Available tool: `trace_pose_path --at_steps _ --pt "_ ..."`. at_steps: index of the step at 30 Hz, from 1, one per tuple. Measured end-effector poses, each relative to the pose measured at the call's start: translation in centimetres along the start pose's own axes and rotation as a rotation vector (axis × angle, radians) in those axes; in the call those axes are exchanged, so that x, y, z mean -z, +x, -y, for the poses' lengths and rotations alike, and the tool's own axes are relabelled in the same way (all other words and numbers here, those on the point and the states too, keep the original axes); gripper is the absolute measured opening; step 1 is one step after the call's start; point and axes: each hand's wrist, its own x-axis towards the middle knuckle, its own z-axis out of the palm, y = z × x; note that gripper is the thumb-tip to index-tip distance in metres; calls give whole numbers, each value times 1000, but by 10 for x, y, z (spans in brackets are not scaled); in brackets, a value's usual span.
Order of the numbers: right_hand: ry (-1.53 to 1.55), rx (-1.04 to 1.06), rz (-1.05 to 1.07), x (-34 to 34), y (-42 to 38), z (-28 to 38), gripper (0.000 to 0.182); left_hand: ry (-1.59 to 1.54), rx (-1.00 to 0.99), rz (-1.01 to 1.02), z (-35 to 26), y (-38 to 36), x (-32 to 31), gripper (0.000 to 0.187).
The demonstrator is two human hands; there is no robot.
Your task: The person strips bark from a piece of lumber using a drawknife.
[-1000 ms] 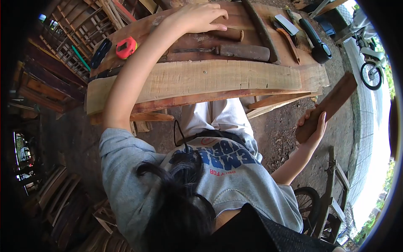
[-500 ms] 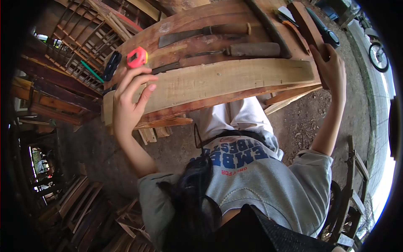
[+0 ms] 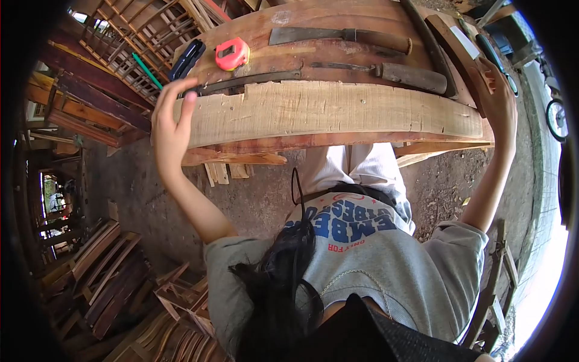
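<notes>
A pale plank [image 3: 325, 111] lies along the near edge of the wooden table. At its left end is my left hand [image 3: 172, 123], with thumb and fingers apart and curved around the corner, near the dark end of a long thin blade [image 3: 253, 78]. My right hand [image 3: 497, 99] has its fingers closed over the lower part of a brown wooden bar [image 3: 455, 57], beside the plank's right end. Behind the plank lie a red tape measure [image 3: 232, 53], a wide flat blade with a wooden handle [image 3: 380, 40] and a narrow tool with a thick handle [image 3: 413, 78].
A dark blue object [image 3: 187, 60] sits left of the tape measure. A dark curved bar [image 3: 431, 45] lies near the brown one. Stacked wooden pieces [image 3: 111, 271] stand on the floor at the lower left, and a wooden lattice [image 3: 136, 36] at the upper left.
The view has shifted, so the table's items appear farther right. My left hand has moved from above the plank to its left end. My right hand's fingers now lie over the brown bar.
</notes>
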Motion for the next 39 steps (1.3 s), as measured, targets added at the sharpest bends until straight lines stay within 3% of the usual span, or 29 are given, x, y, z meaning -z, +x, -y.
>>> trace_pose_path --at_steps 2,4,8,10,12,14,16,18,19,24,26,30,31,34,36,38,39 --pt "102 4 -40 7 -13 0 47 -17 24 55 10 24 -13 28" --pt "184 9 -26 14 -29 5 41 138 -77 184 22 49 -30 46" --pt "237 139 -167 19 -63 11 29 336 -126 268 46 78 -57 63" --pt "595 443 -627 -2 -84 -10 25 305 23 485 46 88 -62 72" --pt "651 384 -819 -31 -110 -27 24 218 35 542 51 91 -62 74" --pt "636 227 -878 -56 -128 -32 25 256 15 560 45 91 -59 73" --pt "770 163 -875 -65 -136 -21 24 267 5 563 42 91 -60 73" --pt "871 177 -832 -81 -145 -18 17 259 -34 429 32 91 -63 71" --pt "884 153 -770 -83 -146 -12 15 260 -169 355 23 94 -64 61" --pt "999 54 -688 -83 -139 0 12 112 -326 437 -69 93 -68 41" --pt "1009 -31 -704 -82 -135 -2 13 70 -334 564 -96 91 -76 38" --pt "1037 -111 -754 -83 -134 -8 14 100 -578 620 -145 106 -97 35" --pt "1034 -119 -739 -84 -136 -9 15 126 -701 540 -153 112 -105 33" --pt "1008 -126 -725 -87 -143 -15 17 122 -841 549 -181 141 -131 32" --pt "937 -143 -734 -88 -148 -17 20 163 -853 490 -206 158 -143 34" --pt "956 -164 -701 -88 -154 -19 21 128 -833 615 -241 179 -145 38" --pt "937 -165 -721 -87 -154 -18 22 103 -876 543 -249 185 -156 36"
